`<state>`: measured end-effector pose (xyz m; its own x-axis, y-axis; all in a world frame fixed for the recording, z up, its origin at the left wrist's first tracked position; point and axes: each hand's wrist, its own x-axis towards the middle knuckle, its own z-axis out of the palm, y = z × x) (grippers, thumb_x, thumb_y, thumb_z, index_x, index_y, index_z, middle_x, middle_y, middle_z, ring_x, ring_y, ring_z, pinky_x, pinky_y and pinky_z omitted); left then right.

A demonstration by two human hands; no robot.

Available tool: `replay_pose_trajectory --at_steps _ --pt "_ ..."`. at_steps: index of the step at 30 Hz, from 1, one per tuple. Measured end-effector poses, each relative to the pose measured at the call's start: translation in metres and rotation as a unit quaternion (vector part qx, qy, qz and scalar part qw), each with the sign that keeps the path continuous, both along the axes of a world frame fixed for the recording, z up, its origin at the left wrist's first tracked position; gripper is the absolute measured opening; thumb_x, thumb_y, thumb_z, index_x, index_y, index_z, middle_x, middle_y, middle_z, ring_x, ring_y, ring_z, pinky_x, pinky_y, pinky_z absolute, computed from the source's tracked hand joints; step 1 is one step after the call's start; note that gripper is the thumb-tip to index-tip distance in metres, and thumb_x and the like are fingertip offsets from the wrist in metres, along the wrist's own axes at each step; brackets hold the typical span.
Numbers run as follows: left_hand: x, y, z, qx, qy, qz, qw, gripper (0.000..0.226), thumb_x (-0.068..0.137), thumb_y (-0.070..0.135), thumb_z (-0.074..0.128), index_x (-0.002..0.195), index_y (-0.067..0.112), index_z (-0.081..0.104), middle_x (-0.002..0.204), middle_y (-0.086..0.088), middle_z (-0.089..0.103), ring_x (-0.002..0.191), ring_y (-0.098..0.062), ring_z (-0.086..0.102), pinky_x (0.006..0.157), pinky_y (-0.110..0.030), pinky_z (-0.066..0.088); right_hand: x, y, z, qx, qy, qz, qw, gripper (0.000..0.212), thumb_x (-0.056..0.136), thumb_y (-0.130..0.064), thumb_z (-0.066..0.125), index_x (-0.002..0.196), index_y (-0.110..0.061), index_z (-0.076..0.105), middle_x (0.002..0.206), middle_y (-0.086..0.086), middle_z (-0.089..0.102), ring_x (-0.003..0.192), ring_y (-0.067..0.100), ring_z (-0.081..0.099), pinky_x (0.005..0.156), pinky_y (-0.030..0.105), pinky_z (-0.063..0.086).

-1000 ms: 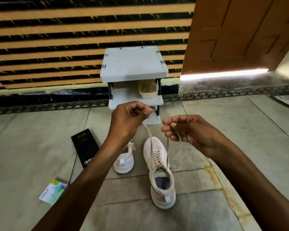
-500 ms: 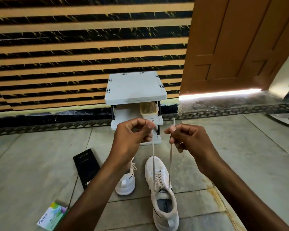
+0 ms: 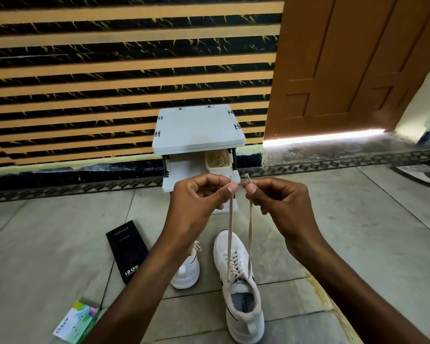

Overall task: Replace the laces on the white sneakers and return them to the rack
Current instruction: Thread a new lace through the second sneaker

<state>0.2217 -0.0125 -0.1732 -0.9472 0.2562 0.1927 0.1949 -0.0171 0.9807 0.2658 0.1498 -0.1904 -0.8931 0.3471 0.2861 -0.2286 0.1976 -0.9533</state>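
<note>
Grey floor tiles [image 3: 358, 232] run up to a striped wall [image 3: 109, 70], where the white rack [image 3: 199, 130] stands. Close together, the left hand [image 3: 196, 202] and right hand [image 3: 283, 207] each pinch one end of the lace [image 3: 230, 224], taut above the nearer sneaker [image 3: 241, 294]; the second sneaker [image 3: 188, 271] sits just left, beside a black box [image 3: 127, 252]

Single head cam, wide-angle, worn on the person, pitched forward and down over the floor [image 3: 358, 232]. Straight lines bowed toward the frame edges. Forearms filled the lower frame at 7 and 5 o'clock. Left hand [image 3: 196, 202] and right hand [image 3: 281, 204] sat close to the lens, just above centre. The lace [image 3: 230, 232] ran down to the sneaker [image 3: 241, 281], near, at 6. Rack [image 3: 199, 127] stood farther off at 12 against the striped wall [image 3: 109, 70], door [image 3: 345, 58] at 1–2.
</note>
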Motion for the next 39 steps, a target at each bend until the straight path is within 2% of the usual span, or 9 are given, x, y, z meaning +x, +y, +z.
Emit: replay_pose_trajectory --at_steps 7,14,21,26,30,33,35,37,39 --pt "0.001 0.001 0.002 0.01 -0.008 -0.007 1.0 0.015 0.077 0.018 0.078 0.088 0.008 0.074 0.079 0.004 0.073 0.072 -0.003 0.067 0.063 -0.013 0.049 0.001 -0.007 -0.003 -0.049 0.017 -0.012 0.999 0.015 0.083 -0.025 0.074 0.096 -0.017 0.078 0.086 -0.003 0.075 0.073 0.004 0.063 0.06 0.016 0.047" --pt "-0.001 0.0 0.0 -0.001 -0.016 0.001 1.0 0.012 0.077 0.022 0.079 0.086 0.016 0.075 0.084 0.002 0.075 0.08 -0.009 0.068 0.073 -0.028 0.054 -0.001 -0.009 -0.006 -0.038 0.013 -0.022 0.999 0.015 0.082 -0.03 0.074 0.094 -0.022 0.078 0.089 -0.004 0.072 0.08 0.017 0.063 0.066 0.022 0.048" --pt "-0.008 0.0 -0.006 -0.025 -0.008 -0.005 1.0 0.009 0.078 0.02 0.078 0.084 0.014 0.074 0.073 0.006 0.071 0.062 -0.005 0.059 0.052 -0.013 0.042 -0.005 -0.008 -0.012 -0.028 -0.008 -0.019 0.999 0.015 0.085 -0.027 0.074 0.097 -0.019 0.078 0.088 -0.005 0.075 0.075 0.004 0.066 0.058 0.012 0.046" --pt "-0.018 0.001 -0.057 -0.137 -0.007 0.04 0.99 0.008 0.08 0.019 0.078 0.08 0.013 0.073 0.067 0.001 0.069 0.055 -0.01 0.061 0.052 -0.015 0.045 -0.01 0.006 -0.061 0.126 -0.101 -0.051 0.986 0.008 0.087 -0.027 0.073 0.084 -0.021 0.077 0.071 -0.009 0.073 0.067 0.005 0.068 0.066 0.024 0.055" --pt "-0.017 0.005 -0.122 -0.165 -0.1 0.025 0.981 0.004 0.082 0.009 0.075 0.081 0.01 0.071 0.069 -0.003 0.068 0.06 -0.014 0.067 0.062 -0.027 0.057 -0.008 0.016 -0.116 0.197 -0.199 -0.011 0.96 0.007 0.083 -0.018 0.075 0.078 -0.018 0.078 0.067 -0.008 0.072 0.063 0.001 0.067 0.07 0.03 0.056" --pt "-0.013 0.006 -0.164 -0.214 -0.129 0.006 0.968 0.013 0.083 0.014 0.073 0.094 0.017 0.068 0.08 -0.002 0.067 0.076 -0.023 0.07 0.077 -0.038 0.058 -0.003 0.017 -0.139 0.24 -0.241 0.028 0.94 0.016 0.085 -0.008 0.071 0.1 -0.012 0.076 0.083 -0.003 0.075 0.069 0.0 0.065 0.077 0.022 0.052" --pt "-0.007 0.006 -0.18 -0.334 -0.127 -0.009 0.934 0.037 0.084 0.028 0.073 0.116 0.017 0.058 0.093 0.002 0.064 0.09 -0.02 0.065 0.082 -0.031 0.051 0.004 0.017 -0.146 0.248 -0.277 0.01 0.928 0.03 0.087 -0.012 0.07 0.117 -0.014 0.067 0.097 0.001 0.073 0.08 0.01 0.066 0.083 0.028 0.052" --pt "0.001 0.005 -0.188 -0.431 -0.113 -0.016 0.895 0.05 0.083 0.041 0.071 0.122 0.015 0.052 0.103 -0.001 0.064 0.098 -0.019 0.061 0.078 -0.028 0.044 0.013 0.019 -0.15 0.282 -0.317 -0.049 0.904 0.017 0.09 -0.026 0.067 0.1 -0.012 0.067 0.088 0.001 0.071 0.081 0.018 0.066 0.072 0.028 0.048" --pt "0.011 0.004 -0.19 -0.458 -0.11 -0.02 0.882 0.048 0.081 0.048 0.071 0.109 0.012 0.055 0.1 -0.005 0.066 0.094 -0.023 0.063 0.073 -0.032 0.042 0.021 0.022 -0.156 0.311 -0.378 -0.067 0.87 0.045 0.092 -0.045 0.061 0.077 -0.004 0.068 0.069 0.006 0.07 0.068 0.024 0.067 0.063 0.028 0.048"
